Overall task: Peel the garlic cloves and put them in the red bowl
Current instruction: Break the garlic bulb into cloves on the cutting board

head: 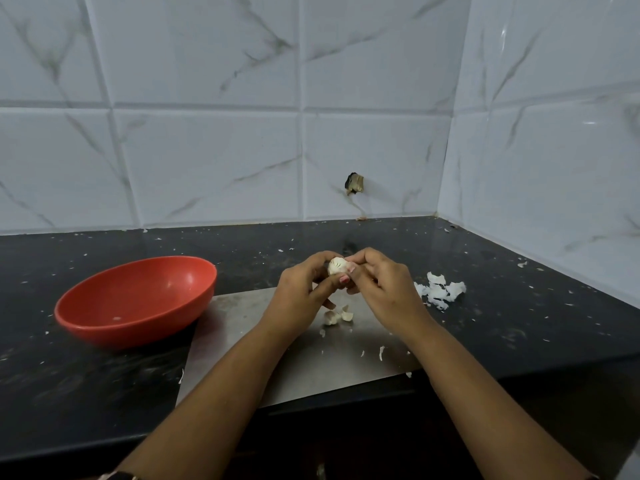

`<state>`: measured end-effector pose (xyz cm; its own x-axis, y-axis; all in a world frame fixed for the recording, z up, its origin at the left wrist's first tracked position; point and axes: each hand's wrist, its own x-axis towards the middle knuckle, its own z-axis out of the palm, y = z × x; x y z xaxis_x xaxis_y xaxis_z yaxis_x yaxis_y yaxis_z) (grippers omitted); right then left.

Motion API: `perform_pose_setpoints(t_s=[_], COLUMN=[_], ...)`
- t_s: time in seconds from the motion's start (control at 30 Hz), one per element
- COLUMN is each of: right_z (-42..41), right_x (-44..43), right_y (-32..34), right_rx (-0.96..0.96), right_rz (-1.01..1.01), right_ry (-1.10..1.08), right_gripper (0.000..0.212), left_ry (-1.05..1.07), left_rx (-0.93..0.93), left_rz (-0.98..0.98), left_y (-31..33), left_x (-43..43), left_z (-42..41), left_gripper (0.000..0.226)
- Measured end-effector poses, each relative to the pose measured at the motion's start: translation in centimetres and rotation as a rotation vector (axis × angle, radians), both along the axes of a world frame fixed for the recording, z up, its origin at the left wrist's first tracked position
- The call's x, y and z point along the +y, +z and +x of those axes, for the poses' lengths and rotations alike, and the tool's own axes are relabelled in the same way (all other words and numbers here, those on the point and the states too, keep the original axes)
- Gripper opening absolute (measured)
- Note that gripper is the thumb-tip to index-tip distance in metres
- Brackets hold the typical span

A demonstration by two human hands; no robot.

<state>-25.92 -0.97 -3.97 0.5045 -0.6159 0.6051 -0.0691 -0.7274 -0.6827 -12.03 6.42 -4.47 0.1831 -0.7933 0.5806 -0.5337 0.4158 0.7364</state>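
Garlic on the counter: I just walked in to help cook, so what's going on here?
A person is holding the garlic between both hands, the left hand and right hand pinching it above a steel board. A few pieces, skins or cloves, lie on the board under the hands, and a pile of white skins sits on the dark counter to the right. The red bowl on the left holds only a pale fleck, so peeling seems barely begun.
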Motion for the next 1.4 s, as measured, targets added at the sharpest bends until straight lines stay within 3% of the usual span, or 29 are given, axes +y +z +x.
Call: perform_pose_setpoints(t_s=[0.3, 0.53, 0.73, 0.87, 0.97, 1.07, 1.2, 1.4], right_z=[-0.1, 0.3, -1.9, -4.1, -4.5, -3.4, -0.7, 1.2], right_x=[0.0, 0.0, -3.1, -5.4, -5.2, -3.1, 0.1, 0.3], right_y=[-0.1, 0.0, 0.3, 0.0, 0.1, 1.1, 1.8, 1.0], right_rx=[-0.034, 0.036, 0.053, 0.25, 0.519, 0.28, 0.093, 0.014], right_rz=[-0.065, -0.119, -0.033, -0.046, -0.071, -0.043, 0.326, 0.448], right_ry=[-0.043, -0.212, -0.429, -0.56, -0.633, -0.402, -0.006, 0.03], right_gripper=[0.023, 0.021, 0.026, 0.017, 0.028, 0.023, 0.024, 0.019], left_ry=[0.031, -0.105, -0.133, -0.097, -0.057, -0.025, 0.035, 0.136], left_rx=[0.04, 0.237, 0.297, 0.214, 0.165, 0.121, 0.013, -0.255], left_rz=[-0.02, 0.114, 0.165, 0.155, 0.123, 0.088, 0.013, -0.082], left_y=[0.1, 0.2, -0.1, -0.2, -0.3, -0.4, -0.4, -0.7], left_x=[0.0, -0.1, -0.4, -0.4, -0.5, -0.6, -0.5, -0.7], left_z=[-0.1, -0.5, -0.4, -0.3, -0.3, -0.3, -0.2, 0.3], left_gripper=[0.02, 0.021, 0.033, 0.034, 0.036, 0.037, 0.038, 0.049])
